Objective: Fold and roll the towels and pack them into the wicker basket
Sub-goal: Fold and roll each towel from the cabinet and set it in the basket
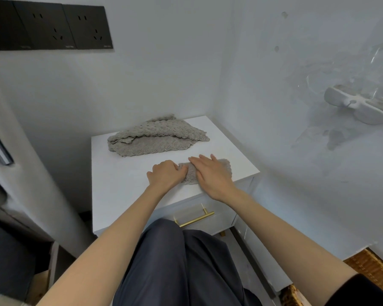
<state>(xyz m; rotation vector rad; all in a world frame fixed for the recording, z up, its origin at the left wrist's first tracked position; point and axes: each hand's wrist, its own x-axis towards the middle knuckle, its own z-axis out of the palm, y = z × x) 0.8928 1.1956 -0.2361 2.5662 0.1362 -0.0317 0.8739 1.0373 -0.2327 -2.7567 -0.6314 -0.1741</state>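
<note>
Progress, left to right: loose towel (155, 138) at back of cabinet top (119, 191), crumpled heap, not yet folded. Left hand (166, 175) curled round left end of folded towel (224, 167), apparently starting the roll. Folded towel down to a narrow strip, flat at front right of cabinet top. Right hand (212, 176) laid flat on the strip, fingers straight, pressing down. Wicker basket (372, 265) on floor far right, only a corner in frame, contents hidden. Judged early: one towel mid-roll, one untouched, nothing seen packed. Materials: both towels grey-beige, knobbly fleece pile, soft, wavy edges; cabinet top smooth matte white; basket stiff brown weave.
</note>
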